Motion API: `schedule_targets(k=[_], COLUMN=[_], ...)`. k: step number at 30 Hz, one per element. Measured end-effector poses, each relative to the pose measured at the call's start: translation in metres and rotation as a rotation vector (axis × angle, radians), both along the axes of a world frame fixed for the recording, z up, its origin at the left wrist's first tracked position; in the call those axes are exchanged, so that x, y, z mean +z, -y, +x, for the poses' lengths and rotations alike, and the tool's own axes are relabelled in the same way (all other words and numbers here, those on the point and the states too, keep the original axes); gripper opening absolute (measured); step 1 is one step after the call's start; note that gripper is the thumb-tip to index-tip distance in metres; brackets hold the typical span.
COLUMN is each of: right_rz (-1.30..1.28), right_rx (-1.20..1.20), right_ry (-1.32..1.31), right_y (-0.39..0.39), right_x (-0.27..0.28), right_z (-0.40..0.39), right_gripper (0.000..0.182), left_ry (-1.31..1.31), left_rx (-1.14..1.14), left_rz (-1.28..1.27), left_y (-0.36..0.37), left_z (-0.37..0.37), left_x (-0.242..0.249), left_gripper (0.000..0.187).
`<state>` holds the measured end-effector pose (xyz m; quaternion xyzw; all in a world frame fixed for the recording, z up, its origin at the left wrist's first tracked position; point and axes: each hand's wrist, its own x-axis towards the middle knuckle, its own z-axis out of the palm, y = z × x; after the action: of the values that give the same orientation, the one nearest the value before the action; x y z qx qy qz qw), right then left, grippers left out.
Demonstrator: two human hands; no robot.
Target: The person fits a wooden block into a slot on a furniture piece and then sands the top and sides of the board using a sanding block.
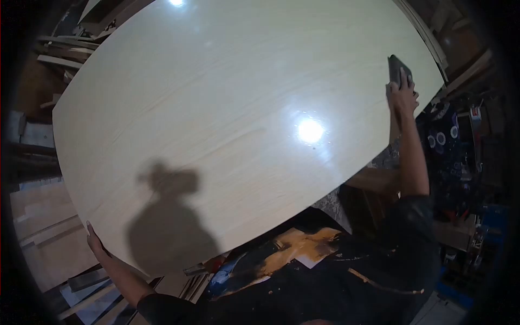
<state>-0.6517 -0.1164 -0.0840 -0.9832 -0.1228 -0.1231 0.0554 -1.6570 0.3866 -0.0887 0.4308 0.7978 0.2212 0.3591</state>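
Observation:
A large pale wooden board (233, 92) with a glossy, faintly grained surface fills most of the head view. Near its right end, my right hand (404, 98) is closed over a dark flat block (397, 69), which rests on the board's face. The block's underside is hidden, so I cannot make out its exact kind. At the lower left, my left hand (96, 244) grips the board's edge, a fingertip showing at the rim and the other fingers mostly out of sight. My shadow falls across the lower left of the board.
Scrap wood strips (62, 54) are piled at the upper left. Flat wooden panels (43, 227) lie beside the left edge, with more strips below. To the right are a dark patterned cloth (444, 135) and blue crates (460, 292). My stained dark shirt is close to the board's near edge.

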Motion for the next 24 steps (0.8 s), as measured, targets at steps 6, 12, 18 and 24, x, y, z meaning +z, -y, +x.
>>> schedule_targets(k=[6,12,18,24], right_rz=[0.028,0.009,0.282,0.067], right_rx=[0.475,1.300,0.614,0.164], right_ry=[-0.017,-0.158,0.014,0.001], right_y=[-0.159,-0.270,-0.318,-0.438], right_x=[0.036,0.049,0.052,0.071], right_z=[-0.249,-0.441,-0.248,-0.082], right_gripper=[0.075,0.074,0.068,0.068], left_ry=[-0.073,-0.203,0.112,0.166], left_rx=[-0.144,-0.206,-0.114,-0.115], left_rz=[0.102,0.260,0.317,0.199], left_y=[0.000,0.005,0.041,0.027], left_z=[0.010,0.020,0.069,0.049], left_x=[0.001,-0.001,0.039,0.032], left_gripper=[0.092,0.068,0.047,0.040])
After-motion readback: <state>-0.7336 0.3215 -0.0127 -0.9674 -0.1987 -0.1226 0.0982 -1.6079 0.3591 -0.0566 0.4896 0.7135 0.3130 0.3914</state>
